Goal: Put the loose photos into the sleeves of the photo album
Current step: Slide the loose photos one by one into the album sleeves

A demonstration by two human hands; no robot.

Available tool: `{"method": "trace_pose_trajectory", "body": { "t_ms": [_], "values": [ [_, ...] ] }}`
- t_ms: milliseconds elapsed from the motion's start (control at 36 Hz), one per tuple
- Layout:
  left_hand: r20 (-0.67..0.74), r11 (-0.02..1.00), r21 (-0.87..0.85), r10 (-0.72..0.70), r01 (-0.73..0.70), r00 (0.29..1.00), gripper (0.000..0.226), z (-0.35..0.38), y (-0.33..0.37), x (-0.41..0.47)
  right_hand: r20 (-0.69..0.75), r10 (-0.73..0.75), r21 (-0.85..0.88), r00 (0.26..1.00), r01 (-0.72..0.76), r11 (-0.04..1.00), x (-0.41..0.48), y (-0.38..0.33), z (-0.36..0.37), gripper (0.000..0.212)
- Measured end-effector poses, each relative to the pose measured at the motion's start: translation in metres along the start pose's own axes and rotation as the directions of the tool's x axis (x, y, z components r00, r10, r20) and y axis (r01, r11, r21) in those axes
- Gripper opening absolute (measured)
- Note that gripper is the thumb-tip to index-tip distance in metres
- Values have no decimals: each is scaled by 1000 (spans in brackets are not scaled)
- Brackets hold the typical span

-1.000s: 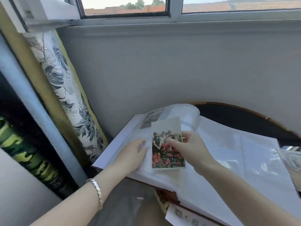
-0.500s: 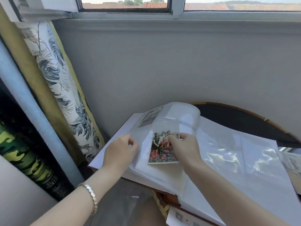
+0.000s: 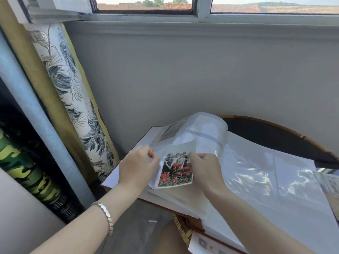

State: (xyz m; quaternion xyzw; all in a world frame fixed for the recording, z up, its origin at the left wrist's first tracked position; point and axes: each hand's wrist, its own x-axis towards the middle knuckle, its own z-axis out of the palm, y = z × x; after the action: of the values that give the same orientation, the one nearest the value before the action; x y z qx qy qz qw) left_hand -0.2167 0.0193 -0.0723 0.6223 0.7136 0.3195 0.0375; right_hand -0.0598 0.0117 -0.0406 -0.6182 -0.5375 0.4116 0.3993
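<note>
1. Left hand (image 3: 139, 165) first: its fingers are curled in, with thumb and forefinger pinching the left edge of a see-through plastic sleeve page (image 3: 201, 131). That page bows up off the book in a big curl.
2. The right hand (image 3: 205, 171) is pinching the upper right edge of a glossy colour photo of people standing behind red flowers (image 3: 176, 171), fingers bent around it.
3. The photo sits right between the two hands, tilted a bit, over the left half of the open white photo album (image 3: 266, 153). Its top edge looks tucked under the lifted plastic, but with the glare I can't say for sure. The bottom edge is bare and outside the plastic.
4. The album lies on a dark round worktop with a wooden rim (image 3: 266, 132), up against a grey wall (image 3: 183, 70) below a white-framed window (image 3: 146, 8). Its right-hand page is all shiny clear pockets catching the light.
5. There are more loose prints around. A white-bordered loose print (image 3: 207, 244) pokes out under the album's near edge, and a few pale loose prints (image 3: 330, 182) lie at the far right.
6. There's a silver link bracelet (image 3: 105, 215) on the left wrist, and a grey leaf-print curtain (image 3: 73, 88) hangs left of the album.
</note>
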Motion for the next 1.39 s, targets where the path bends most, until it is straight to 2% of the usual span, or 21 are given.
{"method": "trace_pose_trajectory", "body": {
  "t_ms": [194,306,417,611,722,806,889,972,1056,1194,1278,1333,1389],
  "values": [
    [-1,1000,24,18,-18,1000,18,-2,2,-2,32,70,4,997,-70,998,9,5,-2,55],
    [-2,999,32,23,-23,1000,18,-4,4,-3,25,72,19,997,-72,997,15,2,2,44],
    [25,999,35,22,-23,999,21,-7,8,-2,-10,23,0,1000,-23,1000,15,-6,9,38],
    [116,998,61,3,-10,993,25,-8,2,0,-52,-136,-123,989,129,984,9,0,37,41],
    [142,996,86,-17,5,990,25,-7,-3,-3,40,-187,-188,981,191,963,3,9,49,32],
    [141,997,79,-19,7,990,24,-7,-5,-5,117,-196,-150,974,213,965,1,12,46,11],
    [140,999,49,-16,10,990,23,-6,-5,-6,144,-184,-88,972,197,976,5,14,37,28],
    [137,1000,-2,-14,14,990,22,-5,-4,-7,147,-247,-231,958,276,933,12,16,31,32],
    [133,999,-29,-22,26,991,21,-4,-4,-7,232,-268,-481,935,350,804,17,15,30,30],
    [141,999,-42,-24,30,990,19,-1,-7,-8,388,-249,-652,887,455,606,20,7,31,36],
    [140,997,-59,-32,41,990,19,0,-7,-8,406,-227,-629,885,451,633,24,5,26,29],
    [134,996,-77,-32,43,991,19,0,-6,-7,408,-249,-577,878,460,675,24,5,21,38],
    [131,995,-92,-36,49,991,20,0,-7,-7,405,-315,-561,858,506,655,22,7,15,53]
  ]
}}
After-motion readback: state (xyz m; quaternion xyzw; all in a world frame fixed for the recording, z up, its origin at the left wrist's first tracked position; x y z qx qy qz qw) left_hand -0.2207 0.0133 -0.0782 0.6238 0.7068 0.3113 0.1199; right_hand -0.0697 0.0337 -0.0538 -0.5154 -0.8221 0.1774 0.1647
